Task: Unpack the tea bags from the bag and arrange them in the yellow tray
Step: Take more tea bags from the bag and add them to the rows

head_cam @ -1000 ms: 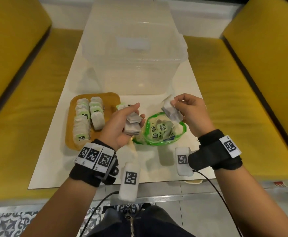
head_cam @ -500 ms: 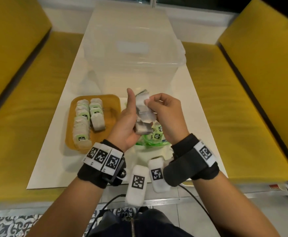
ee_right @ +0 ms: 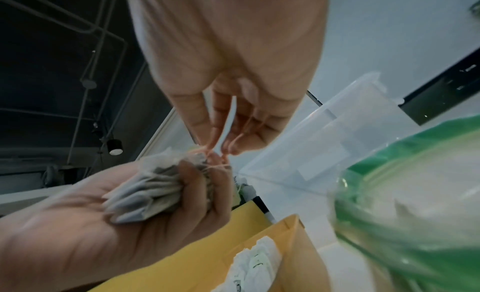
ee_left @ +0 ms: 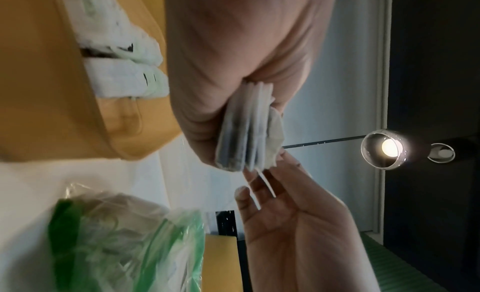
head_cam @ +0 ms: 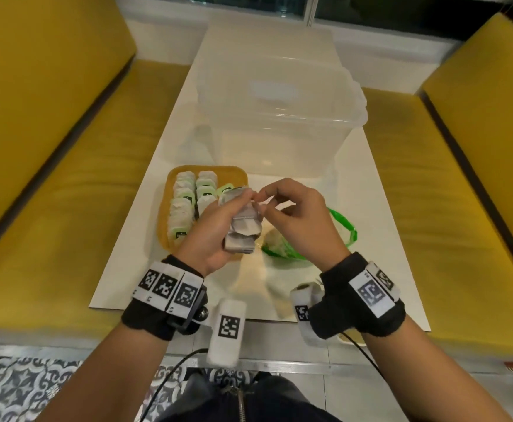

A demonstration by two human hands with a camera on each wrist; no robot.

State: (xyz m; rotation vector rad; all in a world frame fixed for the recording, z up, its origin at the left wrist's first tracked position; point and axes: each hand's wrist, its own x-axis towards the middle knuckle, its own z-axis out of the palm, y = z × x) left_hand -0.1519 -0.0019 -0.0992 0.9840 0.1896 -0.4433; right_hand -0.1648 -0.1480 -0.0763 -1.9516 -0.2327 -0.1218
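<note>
My left hand [head_cam: 215,229] grips a stack of several grey-white tea bags [head_cam: 244,229] above the table, between the yellow tray [head_cam: 162,220] and the green-edged plastic bag [head_cam: 345,229]. The right hand [head_cam: 263,198] is at the stack's top, thumb and forefinger pinching thin tea bag strings [ee_right: 213,153]. In the right wrist view the left hand [ee_right: 182,194] curls round the stack [ee_right: 145,192]. Two rows of tea bags [head_cam: 188,205] lie in the tray. The bag's contents are mostly hidden behind my right hand.
A large clear plastic box [head_cam: 279,117] stands on the white table [head_cam: 371,239] just behind the tray and bag. Yellow cushioned benches [head_cam: 51,178] run along both sides. The table's near edge lies under my wrists.
The right hand carried a tea bag leftward from over the green bag to the stack in my left hand. It now pinches strings at the stack's top.
</note>
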